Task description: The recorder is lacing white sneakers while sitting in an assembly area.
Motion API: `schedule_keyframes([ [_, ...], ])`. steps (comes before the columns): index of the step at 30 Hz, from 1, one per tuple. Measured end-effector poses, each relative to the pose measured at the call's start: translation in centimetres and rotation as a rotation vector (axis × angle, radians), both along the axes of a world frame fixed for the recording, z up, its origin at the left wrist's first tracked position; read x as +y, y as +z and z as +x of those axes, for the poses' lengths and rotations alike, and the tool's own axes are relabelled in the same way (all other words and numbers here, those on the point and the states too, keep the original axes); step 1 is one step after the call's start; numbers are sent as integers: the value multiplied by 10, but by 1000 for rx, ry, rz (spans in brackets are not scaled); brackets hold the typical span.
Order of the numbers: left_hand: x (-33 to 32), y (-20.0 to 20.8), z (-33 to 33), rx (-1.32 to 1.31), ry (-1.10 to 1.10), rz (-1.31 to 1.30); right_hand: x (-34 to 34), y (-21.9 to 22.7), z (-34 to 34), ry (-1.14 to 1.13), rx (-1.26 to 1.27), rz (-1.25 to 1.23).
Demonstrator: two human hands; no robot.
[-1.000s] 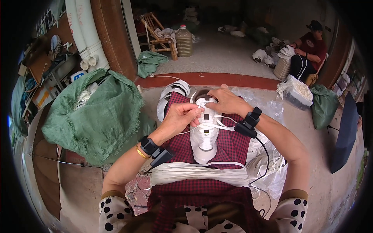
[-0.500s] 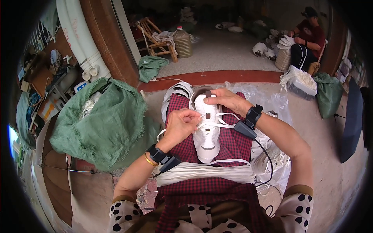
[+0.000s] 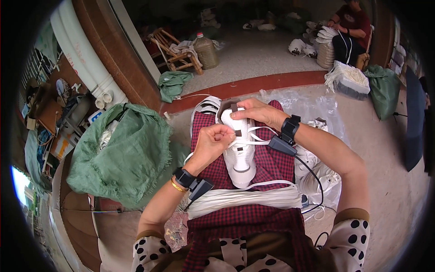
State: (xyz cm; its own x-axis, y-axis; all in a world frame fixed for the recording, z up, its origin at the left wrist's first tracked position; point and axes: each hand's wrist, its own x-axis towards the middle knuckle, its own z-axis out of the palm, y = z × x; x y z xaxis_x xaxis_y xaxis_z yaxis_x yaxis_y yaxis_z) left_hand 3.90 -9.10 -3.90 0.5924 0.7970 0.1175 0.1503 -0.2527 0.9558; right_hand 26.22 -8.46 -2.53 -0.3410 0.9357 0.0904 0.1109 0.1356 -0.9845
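Head view: my left hand (image 3: 213,143) has its fingers pinched shut on a white lace (image 3: 260,132) beside the white shoe (image 3: 240,145), which lies sole-down on the red checked cloth (image 3: 272,163) over my lap. My right hand (image 3: 256,113) grips the shoe's far end at twelve o'clock. A bundle of white laces (image 3: 244,197) lies at six o'clock; a green sack (image 3: 127,154) at nine.
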Motion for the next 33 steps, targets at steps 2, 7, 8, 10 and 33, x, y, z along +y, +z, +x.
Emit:
schedule_keyframes([
  [2,3,-12,6,-12,48,400,-1,2,-3,16,-22,-17],
  [7,1,-13,2,-43,51,354,-6,0,-1,12,46,-18],
  [8,-3,-10,3,-69,67,174,-6,1,0,14,47,-19],
  [10,-6,-10,5,-95,88,-6,-4,2,3,22,34,4],
  [33,11,7,8,30,171,716,-14,9,6,44,-146,116],
])
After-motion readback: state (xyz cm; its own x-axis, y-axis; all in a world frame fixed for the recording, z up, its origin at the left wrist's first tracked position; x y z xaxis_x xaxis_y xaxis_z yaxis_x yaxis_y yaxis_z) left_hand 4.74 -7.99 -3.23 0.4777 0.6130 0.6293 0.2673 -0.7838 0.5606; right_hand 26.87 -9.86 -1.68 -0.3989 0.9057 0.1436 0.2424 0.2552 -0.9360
